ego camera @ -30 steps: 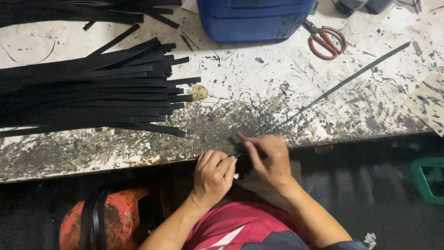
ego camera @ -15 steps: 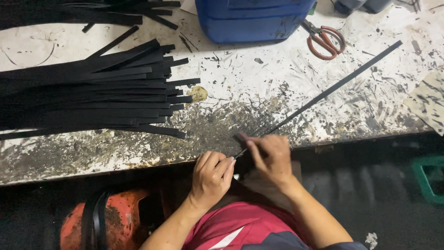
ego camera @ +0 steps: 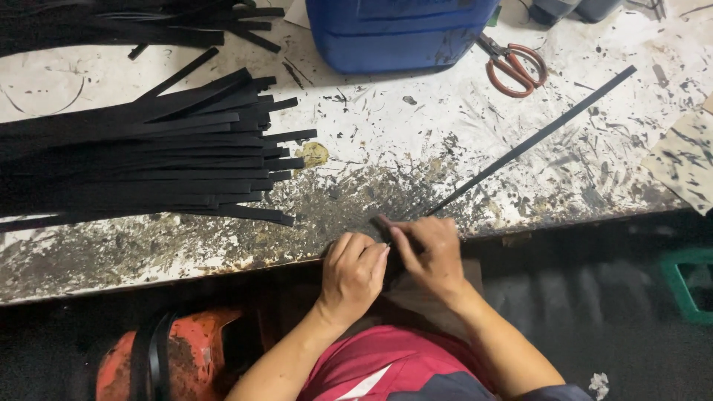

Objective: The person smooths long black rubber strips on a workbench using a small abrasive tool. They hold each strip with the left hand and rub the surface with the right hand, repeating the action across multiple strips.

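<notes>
Fingers (ego camera: 401, 241) of my right hand (ego camera: 427, 256) pinch the near end of a long black strip (ego camera: 531, 141) at the table (ego camera: 386, 148) edge, lower centre. My left hand (ego camera: 353, 275) is curled shut just beside it, touching. The strip runs diagonally toward the upper right.

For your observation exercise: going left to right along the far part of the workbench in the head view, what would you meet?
Pile of black strips → blue container → red-handled scissors → stained paper sheet at the right edge.

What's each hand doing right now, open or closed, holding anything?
Left hand: closed, pinching the near end of the long black strip.
Right hand: closed on the same strip end.
</notes>
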